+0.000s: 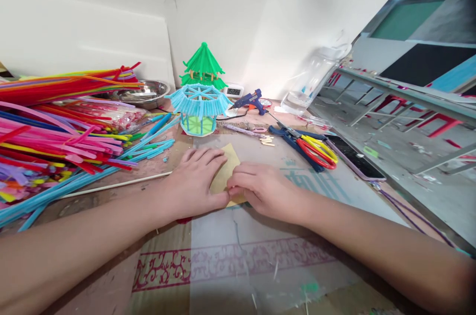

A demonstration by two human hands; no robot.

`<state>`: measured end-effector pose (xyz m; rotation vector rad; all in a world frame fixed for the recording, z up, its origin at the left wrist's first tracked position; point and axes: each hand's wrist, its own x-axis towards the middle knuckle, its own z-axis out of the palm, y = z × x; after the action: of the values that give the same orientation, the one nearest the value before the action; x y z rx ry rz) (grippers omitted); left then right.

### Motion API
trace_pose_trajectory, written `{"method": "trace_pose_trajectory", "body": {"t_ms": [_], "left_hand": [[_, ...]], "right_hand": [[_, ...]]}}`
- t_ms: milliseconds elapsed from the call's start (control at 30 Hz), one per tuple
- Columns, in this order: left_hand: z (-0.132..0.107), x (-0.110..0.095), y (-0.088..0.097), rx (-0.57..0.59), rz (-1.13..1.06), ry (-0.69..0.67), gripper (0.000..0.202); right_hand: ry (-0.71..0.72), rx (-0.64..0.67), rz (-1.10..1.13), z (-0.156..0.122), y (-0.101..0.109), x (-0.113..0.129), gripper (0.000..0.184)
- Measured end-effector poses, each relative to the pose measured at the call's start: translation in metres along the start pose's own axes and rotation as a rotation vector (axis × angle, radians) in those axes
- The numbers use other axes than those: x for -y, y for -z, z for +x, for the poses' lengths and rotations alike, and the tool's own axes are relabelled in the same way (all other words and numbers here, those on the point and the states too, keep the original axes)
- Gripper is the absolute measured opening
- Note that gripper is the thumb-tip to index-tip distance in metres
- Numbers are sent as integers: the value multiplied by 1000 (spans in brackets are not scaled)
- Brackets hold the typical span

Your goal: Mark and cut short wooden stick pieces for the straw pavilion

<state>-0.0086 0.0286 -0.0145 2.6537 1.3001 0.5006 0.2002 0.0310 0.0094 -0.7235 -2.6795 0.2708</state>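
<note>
A yellow sheet (225, 172), perhaps paper or card, lies on the translucent mat (223, 260) in front of me. My left hand (199, 178) presses flat over its left side, fingers stretched out and thumb pointing right. At the sheet's right edge, my right hand (266, 188) is closed, with thumb and fingertips pinched together. What sits in that pinch is hidden. Just behind the hands stands a small round pavilion model (200, 106) with a light blue fuzzy roof and a pale green base. Behind it rises a green tiered roof model (204, 69).
Bundles of coloured pipe cleaners (67, 141) fill the left side, near a metal bowl (150, 93). At right are a blue glue gun (248, 100), red-and-yellow-handled scissors (318, 150), a phone (355, 157) and a water bottle (307, 84). Short sticks (267, 140) lie behind my right hand.
</note>
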Motion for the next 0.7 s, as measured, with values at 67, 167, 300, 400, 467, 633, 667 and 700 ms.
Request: {"method": "trace_pose_trajectory", "body": {"t_ms": [67,167,300,400,467,633,667,700], "left_hand": [[0,0,0,7,10,-1,64],[0,-1,0,11,17,-2,64],[1,0,-1,-3,18,-3,64],[1,0,-2,-1,30,9,64],[1,0,-2,1,36,6,64],[2,0,-1,9,42,9,67],[2,0,-1,11,42,7,66],[2,0,-1,12,43,6,66]], "right_hand": [[19,-26,-86,2,-1,-3,22],[7,-74,-61,3,-2,-10,19],[9,-94,17,2,-4,-15,18],[-19,-107,6,2,-4,-13,19],[-7,-70,32,2,-4,-12,17],[-47,-101,-7,3,-4,-13,17],[-33,-87,6,3,-4,-14,17],[-24,-83,11,3,-4,-15,17]]}}
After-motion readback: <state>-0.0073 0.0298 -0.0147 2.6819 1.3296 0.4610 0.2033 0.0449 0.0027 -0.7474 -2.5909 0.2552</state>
